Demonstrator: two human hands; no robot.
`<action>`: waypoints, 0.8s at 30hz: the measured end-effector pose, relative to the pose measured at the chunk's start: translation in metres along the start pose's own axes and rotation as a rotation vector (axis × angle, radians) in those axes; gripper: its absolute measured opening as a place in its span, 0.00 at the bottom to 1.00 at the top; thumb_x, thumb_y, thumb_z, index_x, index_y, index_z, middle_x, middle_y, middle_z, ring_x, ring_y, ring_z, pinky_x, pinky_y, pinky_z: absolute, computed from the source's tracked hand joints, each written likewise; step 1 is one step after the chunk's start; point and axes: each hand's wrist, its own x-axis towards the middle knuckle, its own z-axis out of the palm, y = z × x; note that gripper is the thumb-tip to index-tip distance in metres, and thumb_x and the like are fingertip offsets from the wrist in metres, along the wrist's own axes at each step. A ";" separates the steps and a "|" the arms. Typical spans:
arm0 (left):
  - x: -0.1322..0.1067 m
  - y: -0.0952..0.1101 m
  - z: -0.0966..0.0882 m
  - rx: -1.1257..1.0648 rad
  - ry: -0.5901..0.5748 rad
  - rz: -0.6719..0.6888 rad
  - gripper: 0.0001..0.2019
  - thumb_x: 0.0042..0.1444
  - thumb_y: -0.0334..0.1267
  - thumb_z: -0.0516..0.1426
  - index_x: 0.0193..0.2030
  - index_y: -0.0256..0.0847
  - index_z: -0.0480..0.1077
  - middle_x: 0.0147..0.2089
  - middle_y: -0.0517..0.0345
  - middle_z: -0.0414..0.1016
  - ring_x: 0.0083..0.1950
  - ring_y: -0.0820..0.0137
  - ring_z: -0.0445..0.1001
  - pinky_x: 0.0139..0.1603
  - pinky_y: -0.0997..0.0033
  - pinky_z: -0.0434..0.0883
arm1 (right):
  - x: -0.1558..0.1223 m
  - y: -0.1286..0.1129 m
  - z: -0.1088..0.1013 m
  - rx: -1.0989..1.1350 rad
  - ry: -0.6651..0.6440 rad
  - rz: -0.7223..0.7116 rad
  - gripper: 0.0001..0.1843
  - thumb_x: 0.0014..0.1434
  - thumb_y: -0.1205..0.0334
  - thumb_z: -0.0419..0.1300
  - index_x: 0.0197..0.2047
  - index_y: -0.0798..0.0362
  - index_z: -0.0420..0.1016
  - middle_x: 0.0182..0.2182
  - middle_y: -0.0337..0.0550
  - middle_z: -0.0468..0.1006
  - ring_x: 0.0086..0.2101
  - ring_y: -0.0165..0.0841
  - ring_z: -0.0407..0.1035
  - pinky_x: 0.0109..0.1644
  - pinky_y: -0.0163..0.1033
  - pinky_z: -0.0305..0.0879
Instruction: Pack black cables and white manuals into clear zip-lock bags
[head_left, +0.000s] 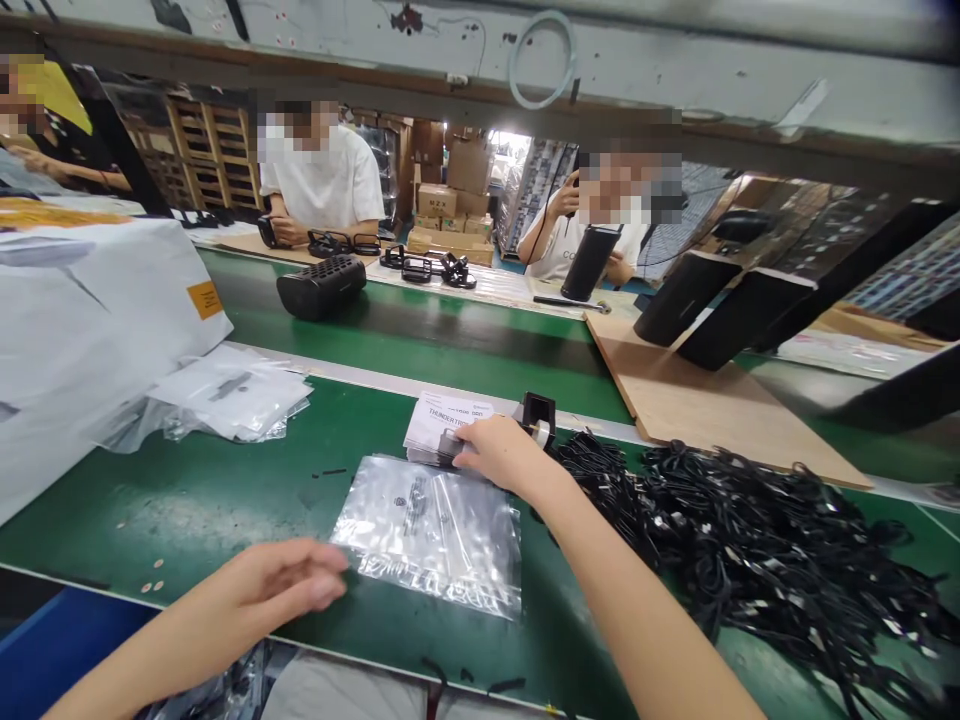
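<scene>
A clear plastic bag [431, 530] with dark print lies flat on the green table. My left hand [289, 578] rests at the bag's near left corner, its fingers closed together and touching the edge. My right hand [499, 452] reaches over the far edge of the bag to a stack of white printed leaflets [442, 420]. Its fingers pinch the near edge of that stack. A small black tape dispenser [538, 415] stands just right of the leaflets.
A large heap of black cables [757, 540] covers the table at right. More clear bags [232, 395] and a big white sack [82, 320] lie at left. A wooden board [697, 400] and black speakers [322, 285] sit beyond. Other people sit across the conveyor.
</scene>
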 end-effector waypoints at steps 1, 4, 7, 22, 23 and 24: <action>0.012 0.011 0.008 0.050 -0.048 0.015 0.14 0.48 0.46 0.59 0.39 0.43 0.74 0.37 0.54 0.79 0.40 0.62 0.75 0.42 0.68 0.70 | -0.001 -0.003 0.001 -0.012 0.003 0.004 0.10 0.53 0.60 0.60 0.38 0.54 0.78 0.32 0.48 0.80 0.35 0.41 0.72 0.36 0.36 0.61; 0.042 0.036 0.029 0.040 -0.117 0.102 0.15 0.51 0.48 0.56 0.40 0.41 0.72 0.38 0.53 0.77 0.39 0.63 0.74 0.40 0.68 0.70 | -0.001 -0.004 0.004 -0.017 0.009 0.001 0.11 0.54 0.61 0.60 0.40 0.53 0.77 0.33 0.48 0.80 0.36 0.41 0.72 0.37 0.36 0.61; 0.059 0.045 0.045 -0.108 -0.145 0.088 0.16 0.51 0.48 0.56 0.41 0.38 0.70 0.39 0.51 0.76 0.40 0.63 0.73 0.40 0.67 0.70 | 0.001 0.002 0.002 0.001 0.005 -0.032 0.11 0.53 0.58 0.60 0.40 0.50 0.77 0.34 0.43 0.80 0.37 0.38 0.72 0.35 0.34 0.60; 0.072 0.044 0.048 -0.177 -0.058 0.122 0.15 0.52 0.45 0.56 0.41 0.36 0.69 0.37 0.52 0.75 0.38 0.65 0.73 0.41 0.66 0.69 | -0.004 0.003 0.004 -0.009 0.124 0.042 0.13 0.60 0.63 0.51 0.36 0.51 0.78 0.32 0.48 0.80 0.35 0.41 0.72 0.36 0.39 0.61; 0.072 0.044 0.048 -0.154 -0.066 0.123 0.14 0.52 0.45 0.56 0.40 0.37 0.69 0.36 0.52 0.75 0.38 0.65 0.73 0.40 0.66 0.69 | -0.004 0.004 0.003 0.006 0.123 0.046 0.13 0.59 0.62 0.51 0.35 0.50 0.78 0.31 0.47 0.80 0.34 0.41 0.72 0.36 0.39 0.61; 0.071 0.045 0.049 -0.111 -0.064 0.134 0.13 0.53 0.45 0.55 0.40 0.37 0.69 0.36 0.53 0.75 0.38 0.66 0.72 0.40 0.67 0.69 | -0.004 0.005 0.002 0.022 0.119 0.048 0.11 0.58 0.62 0.53 0.34 0.50 0.78 0.30 0.45 0.80 0.34 0.40 0.72 0.36 0.39 0.61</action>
